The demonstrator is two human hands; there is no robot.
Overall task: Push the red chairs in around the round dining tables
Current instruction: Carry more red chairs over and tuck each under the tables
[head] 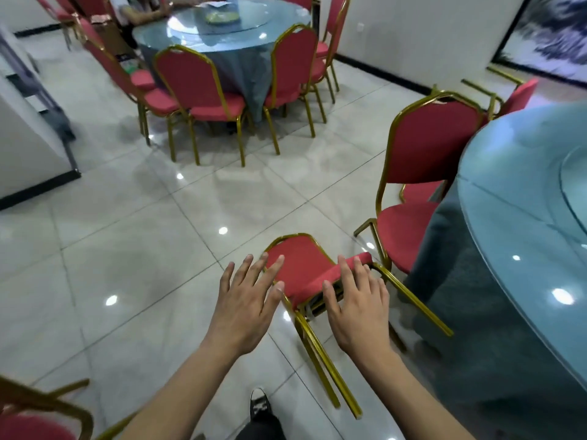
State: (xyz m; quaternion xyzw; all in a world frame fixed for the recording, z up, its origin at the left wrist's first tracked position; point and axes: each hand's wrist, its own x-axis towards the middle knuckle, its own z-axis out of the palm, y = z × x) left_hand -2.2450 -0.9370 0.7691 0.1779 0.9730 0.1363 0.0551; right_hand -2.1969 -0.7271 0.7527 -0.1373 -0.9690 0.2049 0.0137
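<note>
You stand on a glossy pale grey tiled floor that mirrors the ceiling lights. Your black-and-white sneaker shows at the bottom edge. A white wall with black skirting runs behind, and a dark blurred wall picture hangs upper right.

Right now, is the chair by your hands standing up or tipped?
Tipped: the red chair leans over, gold legs slanting toward the camera.

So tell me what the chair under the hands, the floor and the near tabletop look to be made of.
Chair: gold-painted metal tube frame, glossy along the legs; seat and back in matte red fabric, likely padded.
Floor: large pale polished tiles, probably ceramic, with grout lines and mirrored ceiling lights.
Near tabletop: seemingly glass over teal cloth, judging by sharp reflections.
</note>
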